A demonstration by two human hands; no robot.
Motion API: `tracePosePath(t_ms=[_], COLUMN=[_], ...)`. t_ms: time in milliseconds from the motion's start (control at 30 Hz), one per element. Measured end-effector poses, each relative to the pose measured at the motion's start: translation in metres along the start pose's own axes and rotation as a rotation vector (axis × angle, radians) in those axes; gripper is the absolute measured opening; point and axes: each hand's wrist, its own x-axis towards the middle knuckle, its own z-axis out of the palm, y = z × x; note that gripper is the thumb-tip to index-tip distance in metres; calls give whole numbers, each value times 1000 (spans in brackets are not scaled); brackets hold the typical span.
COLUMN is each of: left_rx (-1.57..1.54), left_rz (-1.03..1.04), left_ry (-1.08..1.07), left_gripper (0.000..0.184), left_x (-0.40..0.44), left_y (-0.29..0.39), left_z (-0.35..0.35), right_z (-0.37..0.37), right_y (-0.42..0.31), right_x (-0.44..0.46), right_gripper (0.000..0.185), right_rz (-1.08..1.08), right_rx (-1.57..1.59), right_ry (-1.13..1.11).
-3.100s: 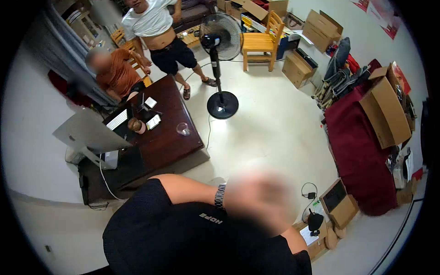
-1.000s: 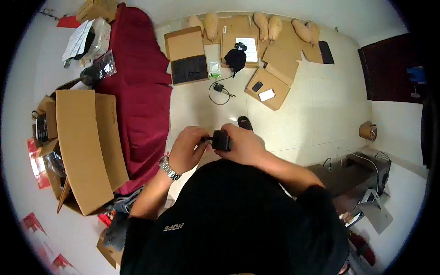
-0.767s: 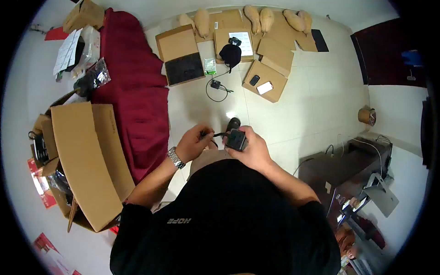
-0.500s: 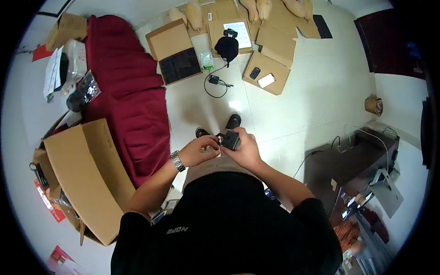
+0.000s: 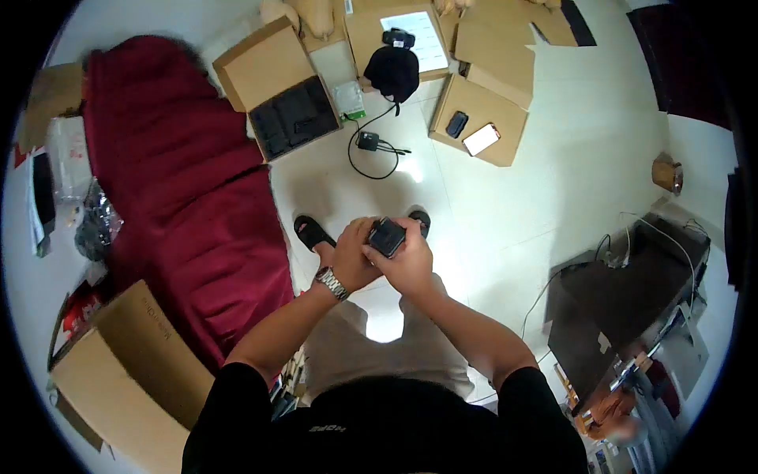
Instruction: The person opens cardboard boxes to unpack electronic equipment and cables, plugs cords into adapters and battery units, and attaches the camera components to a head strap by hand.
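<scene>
Between my two hands is a small black box-shaped device (image 5: 387,237), its squarish top face turned up toward me. My left hand (image 5: 355,257), with a metal-band watch (image 5: 332,284) at the wrist, is closed around its left side. Wrapped on the other side is my right hand (image 5: 412,265), thumb lying across the near edge. The fingertips under the device are hidden. Both hands are held in front of my body, above the floor between my sandals (image 5: 313,232).
Ahead lie an open carton with black foam (image 5: 292,118), a black cap (image 5: 392,73), a cable with adapter (image 5: 368,141) and a cardboard tray (image 5: 474,118) bearing a phone (image 5: 482,140). Dark red bedding (image 5: 181,182) and a large carton (image 5: 130,355) are left; a dark cabinet (image 5: 616,292) stands right.
My left hand has moved in against the device and closed around it, where before its fingers worked at the side. My feet stand wider apart, and the view has shifted.
</scene>
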Motion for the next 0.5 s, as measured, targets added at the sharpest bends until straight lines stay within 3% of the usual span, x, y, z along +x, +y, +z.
tracePosePath(t_ms=[200, 233, 367, 467, 500], left_rx=[-99, -386, -199, -244, -283], left_rz=[3, -120, -354, -340, -371], left_ry=[97, 78, -20, -49, -4], left_gripper=[71, 67, 68, 70, 68], left_x=[35, 37, 51, 67, 74], left_y=[-117, -137, -218, -303, -319], left_z=[30, 37, 49, 57, 53], right_z=[92, 108, 176, 217, 229], right_y=[66, 76, 134, 181, 202], right_x=[55, 65, 105, 152, 175], right_gripper=[70, 70, 72, 62, 49], right_rz=[-7, -34, -3, -145, -64], right_rx=[-35, -60, -41, -100, 143], right_ry=[63, 55, 36, -55, -205])
